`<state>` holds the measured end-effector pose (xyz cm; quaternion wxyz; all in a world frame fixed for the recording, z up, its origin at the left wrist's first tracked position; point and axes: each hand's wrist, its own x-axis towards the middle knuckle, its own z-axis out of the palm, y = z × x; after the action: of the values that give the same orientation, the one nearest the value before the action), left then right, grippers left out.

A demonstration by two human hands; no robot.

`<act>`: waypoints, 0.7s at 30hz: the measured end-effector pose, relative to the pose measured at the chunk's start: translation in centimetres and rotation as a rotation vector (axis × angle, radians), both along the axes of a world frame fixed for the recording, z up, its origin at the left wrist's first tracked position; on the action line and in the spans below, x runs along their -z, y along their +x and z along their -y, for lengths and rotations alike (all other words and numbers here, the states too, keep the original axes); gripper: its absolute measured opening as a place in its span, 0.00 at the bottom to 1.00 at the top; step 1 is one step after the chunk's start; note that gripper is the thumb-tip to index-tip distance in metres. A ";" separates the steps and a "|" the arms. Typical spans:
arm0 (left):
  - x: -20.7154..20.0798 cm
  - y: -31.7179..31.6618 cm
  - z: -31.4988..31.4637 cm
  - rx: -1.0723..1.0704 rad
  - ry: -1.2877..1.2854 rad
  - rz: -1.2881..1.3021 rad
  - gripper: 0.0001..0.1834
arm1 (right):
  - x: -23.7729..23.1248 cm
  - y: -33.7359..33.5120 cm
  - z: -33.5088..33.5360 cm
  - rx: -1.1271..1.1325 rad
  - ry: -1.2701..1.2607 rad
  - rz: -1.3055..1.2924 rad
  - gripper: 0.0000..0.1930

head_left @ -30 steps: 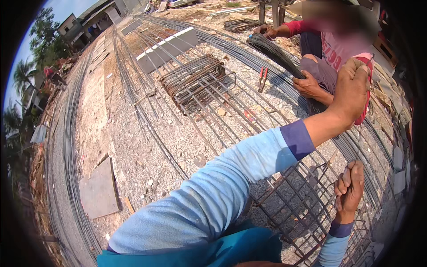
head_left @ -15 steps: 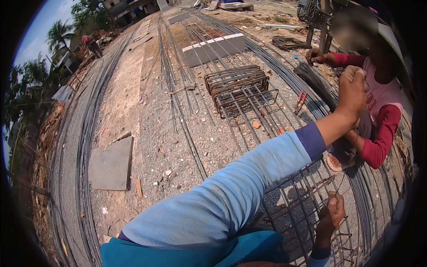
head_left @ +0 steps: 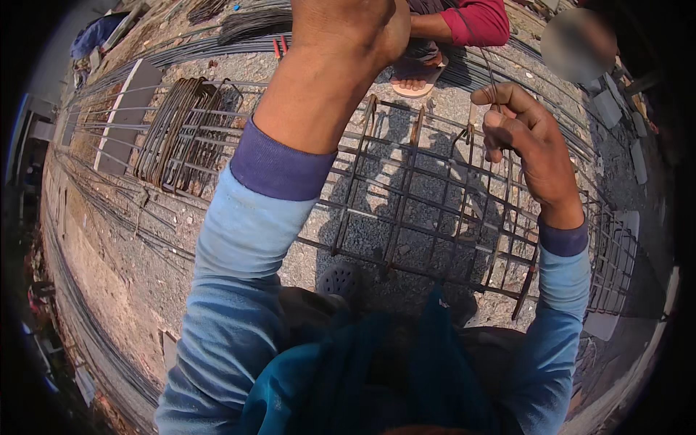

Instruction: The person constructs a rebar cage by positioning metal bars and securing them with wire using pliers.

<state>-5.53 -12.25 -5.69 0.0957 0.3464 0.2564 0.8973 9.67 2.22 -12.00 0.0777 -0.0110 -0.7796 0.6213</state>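
Pinching wire (head_left: 490, 71): one right hand (head_left: 535, 148)

2 arms (head_left: 246, 239) raised: left hand (head_left: 355, 20) partly out of view, right hand (head_left: 533, 138) with fingers (head_left: 516, 100) curled.

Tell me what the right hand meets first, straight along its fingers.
Past its wire, the right hand would probably meet the co-worker's sandalled foot; depth is unclear, it might pass above.

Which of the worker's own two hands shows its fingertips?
The right hand, pinching a thin wire in plain view; the left hand is cut off by the picture's top edge.
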 end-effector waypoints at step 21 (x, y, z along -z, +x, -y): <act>15.2 14.3 -11.1 0.248 -1.123 -0.551 0.19 | 2.6 13.3 -16.0 0.269 1.194 0.096 0.09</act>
<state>8.74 -1.12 -20.87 0.2964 0.4884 0.6611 0.4865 22.99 18.27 -14.64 0.1129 -0.0916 -0.9875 0.0607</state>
